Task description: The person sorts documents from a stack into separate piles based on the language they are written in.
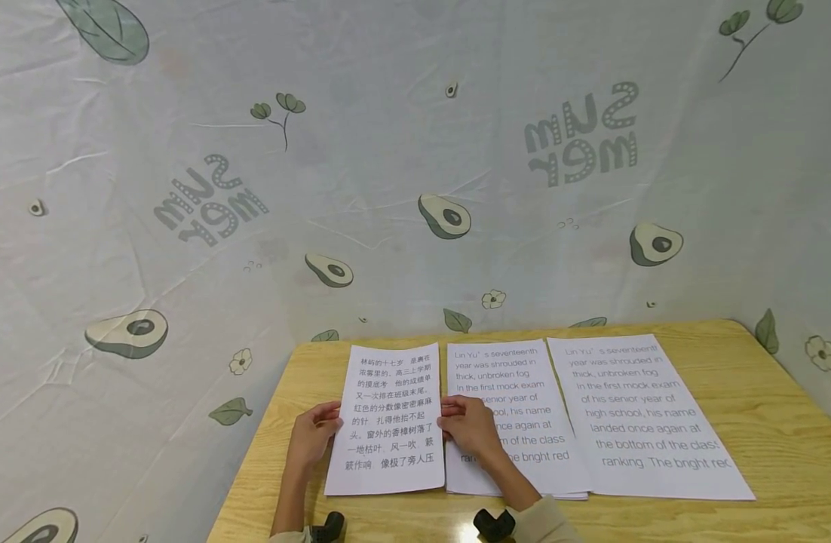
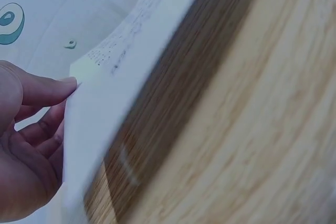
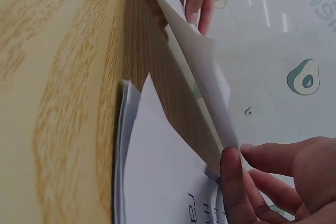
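A sheet printed with Chinese text (image 1: pixel 390 422) is held raised above the left part of a wooden table (image 1: pixel 789 437), the left hand (image 1: pixel 311 433) pinching its left edge and the right hand (image 1: pixel 471 430) pinching its right edge, between thumb and fingers. To its right, partly behind the right hand, lies a stack of English-printed sheets (image 1: pixel 534 441), with another English page (image 1: pixel 639 415) at far right. An avocado-patterned cloth (image 1: pixel 375 181) hangs beyond.

A pale yellow wood-grain table (image 1: pixel 755 396), with bright glare (image 1: pixel 468 532) on its near side, carries at its middle a stack of white sheets (image 1: pixel 527 426) printed in large English text, slightly uneven at the near end, and another English-printed sheet (image 1: pixel 642 426) just to the stack's right.
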